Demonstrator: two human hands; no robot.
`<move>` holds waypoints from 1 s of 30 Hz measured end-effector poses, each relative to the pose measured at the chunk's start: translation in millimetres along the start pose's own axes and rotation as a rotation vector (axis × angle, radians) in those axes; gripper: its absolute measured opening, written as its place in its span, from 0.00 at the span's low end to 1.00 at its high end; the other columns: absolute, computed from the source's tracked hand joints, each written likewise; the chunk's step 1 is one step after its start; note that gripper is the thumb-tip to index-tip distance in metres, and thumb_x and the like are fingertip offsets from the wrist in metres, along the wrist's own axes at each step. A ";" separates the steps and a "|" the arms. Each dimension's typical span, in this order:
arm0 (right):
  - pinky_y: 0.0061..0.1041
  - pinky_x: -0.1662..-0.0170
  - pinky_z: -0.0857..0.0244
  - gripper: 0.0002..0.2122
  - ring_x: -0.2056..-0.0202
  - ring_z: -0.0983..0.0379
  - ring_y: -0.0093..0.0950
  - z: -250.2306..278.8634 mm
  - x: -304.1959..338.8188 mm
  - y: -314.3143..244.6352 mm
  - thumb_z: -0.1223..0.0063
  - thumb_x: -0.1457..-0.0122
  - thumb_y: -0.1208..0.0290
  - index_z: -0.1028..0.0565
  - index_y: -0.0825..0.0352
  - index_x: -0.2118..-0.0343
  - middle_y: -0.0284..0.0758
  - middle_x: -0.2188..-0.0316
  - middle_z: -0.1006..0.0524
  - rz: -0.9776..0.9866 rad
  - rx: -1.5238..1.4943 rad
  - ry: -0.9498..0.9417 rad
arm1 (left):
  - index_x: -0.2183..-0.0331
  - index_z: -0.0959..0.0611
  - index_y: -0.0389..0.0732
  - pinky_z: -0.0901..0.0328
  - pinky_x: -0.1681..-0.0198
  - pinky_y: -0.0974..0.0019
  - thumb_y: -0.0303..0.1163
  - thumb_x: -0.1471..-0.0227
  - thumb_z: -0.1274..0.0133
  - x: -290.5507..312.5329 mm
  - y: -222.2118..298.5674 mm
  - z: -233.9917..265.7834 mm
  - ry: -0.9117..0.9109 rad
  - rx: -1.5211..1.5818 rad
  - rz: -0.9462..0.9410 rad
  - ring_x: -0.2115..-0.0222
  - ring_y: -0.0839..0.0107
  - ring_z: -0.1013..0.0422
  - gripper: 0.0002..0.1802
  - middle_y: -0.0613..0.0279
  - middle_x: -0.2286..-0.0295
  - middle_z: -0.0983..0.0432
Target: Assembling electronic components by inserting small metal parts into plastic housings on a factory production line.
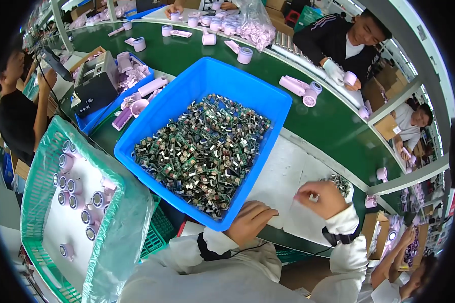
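We see tiny green boards (202,156) heaped inside blue bin (207,76). Likely light, stiff, easy to break; best pinched by edges. Left hand (252,221) just beside bin's near corner, fingers bunched; we can't tell what they hold. Right hand (322,198) right of bin, fingers curled, blurry; can't tell if clamped. Black box (93,98), left of bin: white marks, too small to read.

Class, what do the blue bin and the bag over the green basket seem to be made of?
Blue bin: probably moulded plastic, smooth, with even colour and rounded corners.
Bag: likely thin plastic film, shiny and wrinkled; the green basket shows through.
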State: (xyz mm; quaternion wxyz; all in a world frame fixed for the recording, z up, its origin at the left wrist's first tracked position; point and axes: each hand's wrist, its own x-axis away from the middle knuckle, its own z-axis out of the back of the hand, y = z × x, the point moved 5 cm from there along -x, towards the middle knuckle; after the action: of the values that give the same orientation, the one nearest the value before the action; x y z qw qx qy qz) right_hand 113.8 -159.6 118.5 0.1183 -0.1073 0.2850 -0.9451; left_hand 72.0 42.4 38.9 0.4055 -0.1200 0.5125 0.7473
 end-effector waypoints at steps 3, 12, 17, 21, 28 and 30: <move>0.32 0.69 0.29 0.11 0.74 0.21 0.35 40.8 -58.2 44.0 0.37 0.46 0.62 0.20 0.65 0.72 0.38 0.77 0.20 -0.116 0.350 0.138 | 0.57 0.18 0.35 0.30 0.58 0.58 0.17 0.55 0.41 6.7 -0.7 0.3 0.122 -0.049 0.007 0.64 0.58 0.25 0.19 0.55 0.65 0.22; 0.38 0.52 0.29 0.17 0.54 0.24 0.41 97.4 -234.3 194.5 0.39 0.48 0.67 0.24 0.62 0.55 0.41 0.56 0.21 -0.212 0.705 0.567 | 0.57 0.17 0.34 0.28 0.61 0.59 0.17 0.55 0.41 17.1 10.4 -9.7 0.202 -0.185 -0.035 0.65 0.60 0.24 0.19 0.56 0.66 0.22; 0.40 0.45 0.33 0.23 0.47 0.29 0.42 66.1 -304.2 180.9 0.43 0.49 0.72 0.29 0.62 0.47 0.41 0.51 0.24 -0.035 0.773 0.565 | 0.55 0.18 0.35 0.29 0.57 0.59 0.21 0.54 0.45 15.3 1.7 -13.2 0.215 -0.256 -0.033 0.62 0.62 0.24 0.20 0.57 0.63 0.22; 0.42 0.50 0.30 0.17 0.51 0.26 0.42 64.8 -311.2 210.7 0.42 0.47 0.67 0.23 0.59 0.52 0.40 0.57 0.21 -0.086 0.884 0.344 | 0.54 0.19 0.35 0.29 0.55 0.58 0.23 0.54 0.46 18.7 1.6 -15.3 0.161 -0.297 -0.049 0.60 0.61 0.25 0.21 0.56 0.62 0.23; 0.40 0.57 0.29 0.12 0.59 0.23 0.43 85.5 -198.1 103.4 0.38 0.49 0.73 0.20 0.63 0.61 0.40 0.62 0.21 0.143 0.690 0.407 | 0.54 0.20 0.33 0.28 0.56 0.57 0.24 0.54 0.43 26.8 -6.3 -30.4 0.203 -0.347 -0.112 0.59 0.59 0.26 0.21 0.55 0.61 0.25; 0.39 0.58 0.30 0.13 0.60 0.24 0.45 84.2 -148.1 62.5 0.38 0.50 0.76 0.21 0.65 0.60 0.42 0.63 0.22 0.159 0.477 0.378 | 0.54 0.21 0.32 0.29 0.56 0.59 0.24 0.52 0.43 30.8 -8.8 -29.2 0.243 -0.334 -0.186 0.61 0.58 0.25 0.20 0.54 0.62 0.25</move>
State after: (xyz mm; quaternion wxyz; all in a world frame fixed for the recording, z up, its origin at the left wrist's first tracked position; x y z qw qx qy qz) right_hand 287.2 -211.3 131.8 0.1585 0.1235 0.0798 -0.9763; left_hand 51.7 33.4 1.8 0.3822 -0.3214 0.4137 0.7612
